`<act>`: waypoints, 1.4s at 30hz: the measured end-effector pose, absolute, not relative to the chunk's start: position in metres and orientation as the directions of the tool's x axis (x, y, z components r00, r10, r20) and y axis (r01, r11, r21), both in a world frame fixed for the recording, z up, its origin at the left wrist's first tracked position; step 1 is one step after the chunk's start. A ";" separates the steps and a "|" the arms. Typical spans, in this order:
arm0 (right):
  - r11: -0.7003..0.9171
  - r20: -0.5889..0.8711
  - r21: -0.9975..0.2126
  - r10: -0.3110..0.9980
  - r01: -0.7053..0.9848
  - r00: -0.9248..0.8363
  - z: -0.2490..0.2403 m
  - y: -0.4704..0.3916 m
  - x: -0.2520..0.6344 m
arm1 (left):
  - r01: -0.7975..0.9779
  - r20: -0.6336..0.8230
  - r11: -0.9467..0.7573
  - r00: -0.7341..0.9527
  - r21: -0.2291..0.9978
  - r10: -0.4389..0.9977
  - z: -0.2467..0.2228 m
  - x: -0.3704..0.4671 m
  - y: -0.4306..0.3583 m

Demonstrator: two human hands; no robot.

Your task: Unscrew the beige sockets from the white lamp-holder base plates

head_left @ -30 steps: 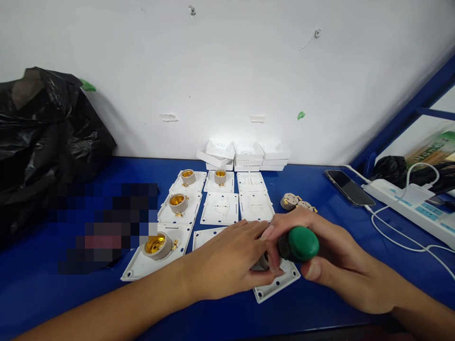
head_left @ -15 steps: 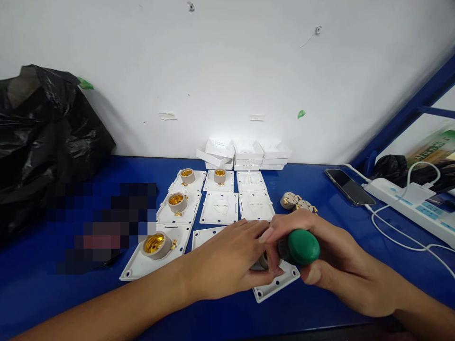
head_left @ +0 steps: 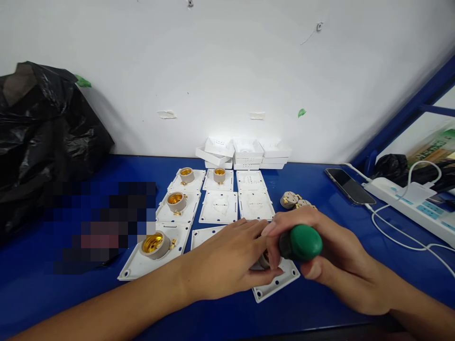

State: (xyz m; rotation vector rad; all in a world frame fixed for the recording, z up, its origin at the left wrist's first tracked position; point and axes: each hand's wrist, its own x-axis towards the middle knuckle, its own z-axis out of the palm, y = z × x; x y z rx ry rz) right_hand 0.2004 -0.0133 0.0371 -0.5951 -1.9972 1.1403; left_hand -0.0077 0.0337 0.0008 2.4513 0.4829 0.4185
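As the head view looks down, both hands are close together over a blue counter (head_left: 213,319), low in the frame and right of the middle. The right hand (head_left: 350,272) is curled and holds a tool by its green and black handle (head_left: 306,242), with the round green end facing up. The tip of the tool is hidden. The left hand (head_left: 227,265) lies flat-backed over a round socket (head_left: 265,260), its thumb low beside it. Its other fingertips are covered, so one cannot tell how tightly it grips. This socket is on a white plate (head_left: 272,288), which pokes out from under both hands, tilted on the counter.

At the left of the middle, four more sockets (head_left: 156,245), gold inside, sit on white plates. Bare white plates (head_left: 218,207) lie beside them, and one more is partly under the left hand. Loose sockets (head_left: 289,200) lie just past the right hand.

At the middle of the frame, white boxes (head_left: 248,154) are piled by a white wall (head_left: 231,61). A big black bag (head_left: 39,128) fills the upper left. On the right lie a phone (head_left: 350,185), a white power strip (head_left: 414,208) and white cords (head_left: 396,239).
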 end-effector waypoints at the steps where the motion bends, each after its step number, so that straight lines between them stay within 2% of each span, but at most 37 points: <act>1: 0.496 0.377 -0.868 0.704 0.036 -0.602 0.037 -0.013 0.201 | 0.244 0.184 -0.757 0.883 0.606 0.432 0.000 -0.008 0.034; 11: 0.498 0.389 -0.866 0.732 0.050 -0.560 0.031 -0.011 0.203 | 0.262 0.195 -0.794 0.884 0.549 0.426 -0.003 -0.006 0.033; 15: 0.544 0.450 -0.838 0.737 0.047 -0.505 0.026 -0.009 0.202 | 0.271 0.191 -0.810 0.888 0.520 0.420 -0.005 -0.006 0.033; 20: 0.696 0.606 -0.715 0.665 0.069 -0.437 0.020 -0.005 0.201 | 0.274 0.192 -0.812 0.886 0.516 0.422 -0.006 -0.007 0.033; 25: 0.816 0.727 -0.542 0.576 0.202 -0.374 0.015 0.000 0.204 | 0.292 0.177 -0.809 0.885 0.509 0.431 -0.005 -0.007 0.032; 27: 0.830 0.754 -0.509 0.557 0.227 -0.349 0.013 0.001 0.205 | 0.293 0.179 -0.811 0.884 0.506 0.431 -0.005 -0.007 0.032; 42: 0.811 0.787 -0.537 0.581 0.232 -0.208 0.010 0.008 0.199 | 0.321 0.195 -0.840 0.878 0.437 0.437 -0.006 -0.007 0.032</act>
